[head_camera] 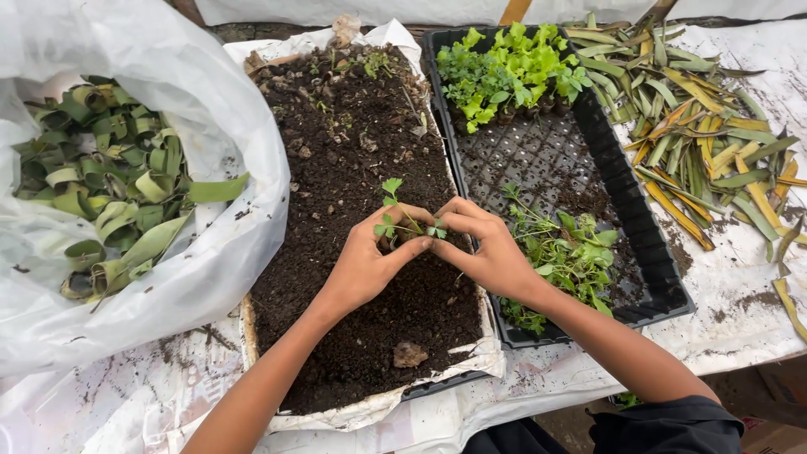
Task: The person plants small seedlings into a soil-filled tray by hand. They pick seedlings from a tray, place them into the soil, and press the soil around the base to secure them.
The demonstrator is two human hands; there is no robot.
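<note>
From the head camera, the left hand [363,267] and the right hand [487,252] are meeting over the soil [353,160] in the lined tray [471,357], fingertips touching around a small seedling [402,220]. The thin stem is standing upright between them, leaves showing just above the fingers. The likely risk is a crushed or snapped stem if the fingers are pressing too hard or closing too near it; the seedling could also be tipping over if the soil around it is staying loose.

Both grips are curled partly closed, thumbs and forefingers pinching in around the base of the seedling and touching the soil; whether they are squeezing the stem itself cannot be told.

Just beside the right hand, a black tray [622,181] is holding more seedlings [563,252]. A plastic bag [210,101] of cut leaf strips [109,185] is lying to the left on the bench [740,277].
</note>
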